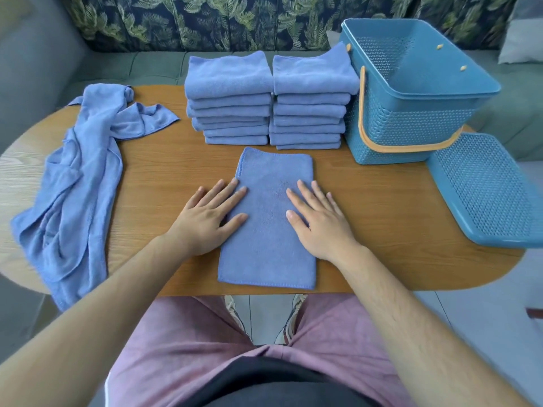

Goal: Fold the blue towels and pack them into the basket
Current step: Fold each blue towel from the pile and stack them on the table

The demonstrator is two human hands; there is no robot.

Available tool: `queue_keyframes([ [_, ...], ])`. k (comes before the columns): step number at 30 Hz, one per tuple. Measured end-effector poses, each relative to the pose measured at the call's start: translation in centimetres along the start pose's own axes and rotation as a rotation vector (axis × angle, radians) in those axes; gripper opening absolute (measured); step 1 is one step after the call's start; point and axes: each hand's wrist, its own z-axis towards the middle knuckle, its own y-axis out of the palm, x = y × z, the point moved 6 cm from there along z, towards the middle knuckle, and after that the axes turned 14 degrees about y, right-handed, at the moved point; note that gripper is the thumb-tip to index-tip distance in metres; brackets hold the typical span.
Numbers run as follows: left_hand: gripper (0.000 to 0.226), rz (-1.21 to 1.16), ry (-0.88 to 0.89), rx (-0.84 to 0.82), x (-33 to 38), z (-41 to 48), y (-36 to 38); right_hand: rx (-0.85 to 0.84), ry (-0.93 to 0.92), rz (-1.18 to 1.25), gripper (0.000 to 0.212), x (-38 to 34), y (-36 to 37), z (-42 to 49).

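Pressing half-folded blue towel (269,254) at front edge of table (382,230) with left hand (207,220) and right hand (318,221), both flat, splayed. Likely handling soft, light, limp; taking by near corners.

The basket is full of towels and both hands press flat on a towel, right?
No, the head view shows the basket empty; the folded towels sit in two stacks beside it. The left hand and right hand do press flat on a towel.
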Motion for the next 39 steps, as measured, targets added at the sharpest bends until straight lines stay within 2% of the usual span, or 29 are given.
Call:
queue_keyframes([
  [2, 0.071, -0.007, 0.026, 0.002, 0.5, -0.4, -0.4, 0.025, -0.016, 0.038, 0.057, 0.4, -0.4, -0.9],
  [5, 0.067, -0.045, 0.186, 0.092, 3.2, -1.8, -1.8, 0.134, -0.192, 0.128, 0.058, -0.5, -1.7, -3.9],
  [7, 0.068, -0.128, 0.299, 0.078, 5.2, -3.4, -1.9, 0.073, -0.302, 0.136, 0.061, -1.1, -1.5, -6.3],
  [9, 0.077, -0.194, 0.385, -0.006, 6.8, -5.2, -0.9, -0.033, -0.356, 0.058, 0.076, -1.1, -0.2, -8.7],
  [12, 0.092, -0.103, 0.465, -0.051, 7.8, -6.9, 0.6, -0.056, -0.391, -0.086, 0.098, 0.0, 1.4, -10.5],
  [16, 0.093, -0.008, 0.491, -0.04, 8.6, -8.5, 0.9, -0.009, -0.403, -0.054, 0.081, 0.4, 1.2, -11.6],
  [19, 0.083, -0.095, 0.511, 0.044, 9.0, -9.9, 0.1, -0.014, -0.419, 0.063, 0.079, 0.7, 1.0, -13.0],
  [21, 0.066, -0.203, 0.509, 0.118, 9.4, -10.5, -0.9, 0.017, -0.418, 0.201, 0.074, 0.9, 0.2, -13.8],
  [24, 0.038, -0.39, 0.418, 0.222, 9.5, -11.1, -2.2, 0.064, -0.375, 0.375, 0.054, 1.0, -1.7, -14.5],
  [26, 0.026, -0.552, 0.251, 0.294, 8.8, -11.1, -2.6, 0.04, -0.273, 0.506, 0.044, 1.1, -2.6, -14.4],
  [27, 0.025, -0.642, 0.165, 0.323, 8.5, -10.9, -2.5, 0.014, -0.215, 0.577, 0.047, 1.2, -2.8, -14.2],
  [29, 0.033, -0.813, 0.053, 0.395, 8.0, -10.0, -3.0, 0.015, -0.15, 0.733, 0.06, 1.1, -3.5, -13.3],
  [31, 0.05, -0.941, -0.001, 0.461, 7.8, -8.4, -4.0, 0.09, -0.12, 0.832, 0.062, 0.8, -4.3, -12.0],
  [34, 0.06, -0.991, -0.056, 0.515, 6.8, -5.6, -5.8, 0.182, -0.069, 0.81, 0.044, 0.5, -5.3, -9.0],
  [36, 0.052, -0.966, -0.084, 0.518, 6.0, -3.7, -6.4, 0.186, -0.057, 0.755, 0.027, 0.2, -5.5, -6.9],
  [39, 0.036, -0.898, -0.136, 0.488, 4.8, -1.0, -6.4, 0.202, -0.029, 0.694, 0.022, -0.2, -5.6, -3.9],
])
